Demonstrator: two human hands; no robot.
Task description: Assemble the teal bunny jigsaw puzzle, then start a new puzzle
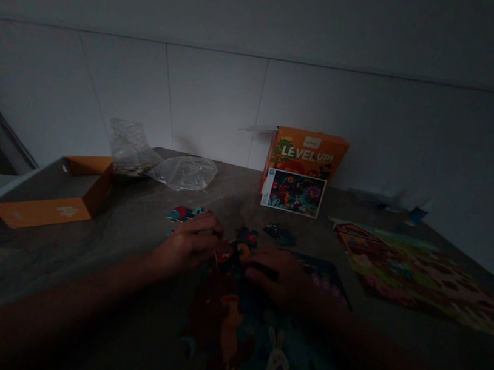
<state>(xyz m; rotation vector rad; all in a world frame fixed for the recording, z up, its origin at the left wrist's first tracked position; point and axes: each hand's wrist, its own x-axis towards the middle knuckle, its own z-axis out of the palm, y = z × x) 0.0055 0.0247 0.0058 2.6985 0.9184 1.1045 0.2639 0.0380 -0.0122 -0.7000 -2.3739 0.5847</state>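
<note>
Working at a grey, faintly mottled desk (127,254) against a pale panelled wall (214,94); light is very dim. Our left hand (188,243) has bent fingers at a red puzzle piece (222,254) on the far edge of the partly built dark puzzle (249,332); can't tell if the grip is clenched or only pressing. Our right hand (278,272) is just beside it, fingers bent by an orange-marked piece (243,252); can't tell if it's grasped. Puzzle lies flat in front of us, near side cut off by the frame bottom, right part under our right forearm. Loose pieces (185,214) sit beyond our left hand, more ahead. Orange LEVEL UP! box (309,151) stands near the wall, picture card (294,193) in front hiding its lower part. Left: open orange box (47,215), clear plastic bags (184,172). Right: brighter puzzle (418,276), cut off at frame edge. Small items (416,215) at far right too dark to identify. Forearms fade into shadow.
</note>
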